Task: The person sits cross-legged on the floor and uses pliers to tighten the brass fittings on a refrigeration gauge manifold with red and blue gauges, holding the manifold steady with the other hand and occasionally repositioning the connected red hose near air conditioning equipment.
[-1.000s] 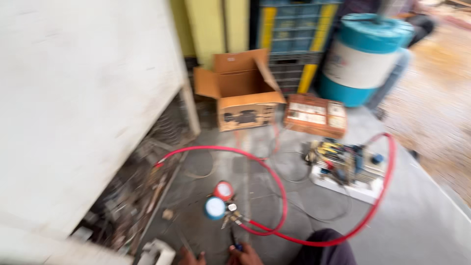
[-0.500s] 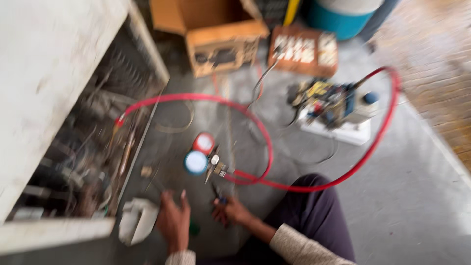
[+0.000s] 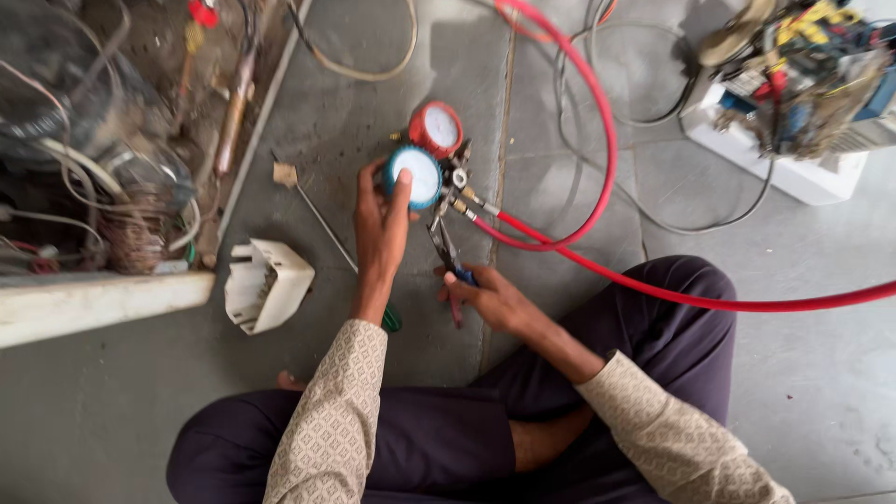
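Red hose (image 3: 597, 140) and white cover (image 3: 268, 283) flank open floor (image 3: 373, 103).

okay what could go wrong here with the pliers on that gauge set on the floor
The pliers in the right hand could slip off the brass fitting and hit the left hand, which steadies the blue gauge. The red hose loops across the floor close to the knee, so a tug might drag the gauges. The exposed wiring at left lies close by.

Soft even daylight, sharp centre, faint shadows.
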{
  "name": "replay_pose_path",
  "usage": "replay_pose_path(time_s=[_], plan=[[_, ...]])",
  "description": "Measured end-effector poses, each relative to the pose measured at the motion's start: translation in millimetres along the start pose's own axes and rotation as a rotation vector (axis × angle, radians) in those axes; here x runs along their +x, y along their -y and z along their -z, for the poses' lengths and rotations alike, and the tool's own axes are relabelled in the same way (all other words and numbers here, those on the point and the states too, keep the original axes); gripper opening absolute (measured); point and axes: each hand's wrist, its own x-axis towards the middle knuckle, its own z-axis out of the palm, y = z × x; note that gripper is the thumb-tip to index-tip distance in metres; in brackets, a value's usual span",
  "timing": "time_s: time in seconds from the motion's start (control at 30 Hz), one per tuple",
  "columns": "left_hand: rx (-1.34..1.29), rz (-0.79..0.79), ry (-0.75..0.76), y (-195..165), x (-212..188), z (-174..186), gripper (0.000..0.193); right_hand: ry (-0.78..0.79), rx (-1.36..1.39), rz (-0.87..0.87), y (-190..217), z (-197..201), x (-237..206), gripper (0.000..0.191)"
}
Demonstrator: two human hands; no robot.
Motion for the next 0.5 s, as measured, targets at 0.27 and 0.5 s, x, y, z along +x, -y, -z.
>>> replay_pose_path(time_s=[0.27, 0.5], plan=[[-0.019, -0.01, -0.065, 13, 3, -1, 0.042, -0.007, -0.243, -0.074, 5, 21, 9, 0.035], [0.037, -0.09, -0.06, 4, 1, -4, 0.042, -0.041, -0.346, -0.067, 11, 18, 4, 0.034]])
